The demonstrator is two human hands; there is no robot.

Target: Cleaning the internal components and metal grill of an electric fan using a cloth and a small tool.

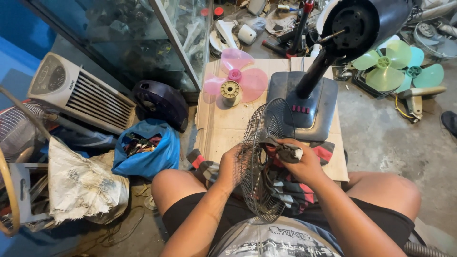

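Note:
A round wire fan guard [261, 143] stands on edge over my lap. My left hand [230, 167] holds it from the left side, fingers behind the mesh. My right hand [300, 164] grips a dark striped rag [285, 151] and presses it against the guard's centre. More of the same striped cloth lies on my thighs beneath the guard. Just beyond stands a dark pedestal fan [352, 24] with its bare motor head and shaft over a grey base [304, 102].
A pink fan blade [238, 76] and a spool [231, 90] lie on flattened cardboard [214, 128]. Green fan blades [385, 64] lie at right on concrete. At left: a blue bag [152, 152], a white air cooler [76, 93], a glass cabinet [143, 38].

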